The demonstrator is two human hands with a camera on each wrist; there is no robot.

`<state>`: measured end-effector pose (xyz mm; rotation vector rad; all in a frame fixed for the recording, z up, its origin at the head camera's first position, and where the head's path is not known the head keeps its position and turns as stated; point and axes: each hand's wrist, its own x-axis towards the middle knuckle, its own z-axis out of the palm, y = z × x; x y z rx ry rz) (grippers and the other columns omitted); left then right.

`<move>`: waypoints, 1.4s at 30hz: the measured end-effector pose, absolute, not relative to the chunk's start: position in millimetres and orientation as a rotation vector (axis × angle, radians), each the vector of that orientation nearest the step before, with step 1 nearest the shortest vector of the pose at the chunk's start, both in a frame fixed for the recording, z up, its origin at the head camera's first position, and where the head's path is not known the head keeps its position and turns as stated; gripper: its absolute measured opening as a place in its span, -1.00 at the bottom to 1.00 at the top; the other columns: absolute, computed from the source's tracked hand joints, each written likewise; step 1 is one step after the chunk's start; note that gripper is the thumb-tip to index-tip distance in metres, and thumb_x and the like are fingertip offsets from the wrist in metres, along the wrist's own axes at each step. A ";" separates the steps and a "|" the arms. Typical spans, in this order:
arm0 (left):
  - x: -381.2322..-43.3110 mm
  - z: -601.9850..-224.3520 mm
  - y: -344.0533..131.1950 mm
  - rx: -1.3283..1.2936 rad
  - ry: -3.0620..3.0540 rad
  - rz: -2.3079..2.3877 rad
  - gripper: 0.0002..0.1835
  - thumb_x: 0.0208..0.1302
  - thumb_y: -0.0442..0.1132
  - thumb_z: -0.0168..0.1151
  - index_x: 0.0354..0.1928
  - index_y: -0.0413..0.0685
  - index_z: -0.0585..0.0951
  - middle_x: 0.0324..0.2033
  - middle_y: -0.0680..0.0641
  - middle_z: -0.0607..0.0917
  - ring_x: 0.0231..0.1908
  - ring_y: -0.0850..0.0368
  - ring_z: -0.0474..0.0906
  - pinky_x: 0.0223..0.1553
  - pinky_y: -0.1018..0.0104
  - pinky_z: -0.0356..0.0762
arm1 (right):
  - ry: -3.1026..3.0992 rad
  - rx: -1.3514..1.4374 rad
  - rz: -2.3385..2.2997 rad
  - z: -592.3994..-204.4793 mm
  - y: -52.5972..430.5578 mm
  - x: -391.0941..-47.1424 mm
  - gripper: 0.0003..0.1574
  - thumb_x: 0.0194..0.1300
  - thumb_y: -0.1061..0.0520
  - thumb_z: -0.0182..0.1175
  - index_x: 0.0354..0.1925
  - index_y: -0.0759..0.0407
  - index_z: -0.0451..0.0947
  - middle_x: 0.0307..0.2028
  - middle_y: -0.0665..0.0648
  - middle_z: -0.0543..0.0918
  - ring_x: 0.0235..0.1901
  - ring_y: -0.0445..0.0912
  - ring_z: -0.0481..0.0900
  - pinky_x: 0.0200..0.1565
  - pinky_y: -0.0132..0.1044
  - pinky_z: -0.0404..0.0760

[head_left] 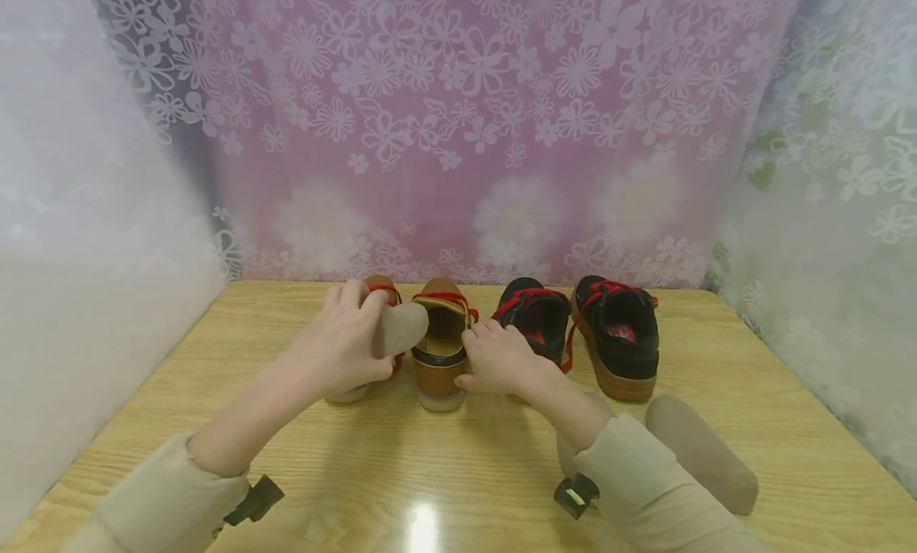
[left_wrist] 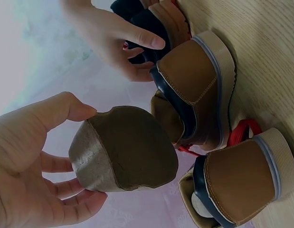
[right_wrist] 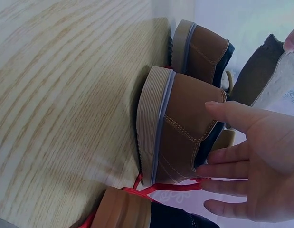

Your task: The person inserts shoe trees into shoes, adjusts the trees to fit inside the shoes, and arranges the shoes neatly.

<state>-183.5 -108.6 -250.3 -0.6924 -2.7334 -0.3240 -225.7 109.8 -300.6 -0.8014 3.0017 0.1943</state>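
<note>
My left hand (head_left: 344, 338) grips a grey-brown moulded pulp shoe insert (head_left: 401, 329) between thumb and fingers, raised above the brown shoes. The insert's hollow side shows in the left wrist view (left_wrist: 142, 147). Just right of it stands a brown shoe (head_left: 438, 378) with a dark collar and red laces, heel toward me. Beside that shoe's collar is my right hand (head_left: 500, 358), its fingers fairly straight and its fingertips at the shoe's edge. The other brown shoe (left_wrist: 241, 180) stands to the left, partly hidden by my left hand in the head view; something pale shows inside it.
Two black shoes with red laces, one nearer the middle (head_left: 526, 286) and one farther right (head_left: 634, 358), stand on the wooden table (head_left: 286, 465). Another pulp insert (head_left: 698, 453) lies at the right; one more is partly behind my right forearm. Patterned curtains hang around the table.
</note>
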 end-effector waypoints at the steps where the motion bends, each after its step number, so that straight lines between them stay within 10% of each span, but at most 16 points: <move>1: -183.6 -250.8 -107.6 -0.694 -2.738 -0.327 -0.33 -0.17 -0.12 0.40 0.04 -0.26 0.42 -0.16 -0.23 0.36 -0.08 -0.22 0.28 -0.23 0.02 0.45 | 3.000 -0.801 0.197 -300.7 109.9 -225.9 -0.18 0.11 -0.28 0.23 0.12 0.27 0.40 0.04 0.21 0.48 0.05 0.07 0.40 -0.03 -0.02 0.43; 42: -190.9 -261.7 -88.6 -0.825 -2.619 -0.305 -0.27 -0.23 -0.12 0.39 0.07 -0.30 0.46 -0.18 -0.21 0.38 -0.24 -0.11 0.28 -0.27 0.13 0.36 | 3.052 -0.845 0.220 -309.3 113.1 -230.2 -0.24 0.03 -0.28 0.31 0.03 0.17 0.41 0.03 0.16 0.43 0.03 0.05 0.37 -0.09 -0.04 0.42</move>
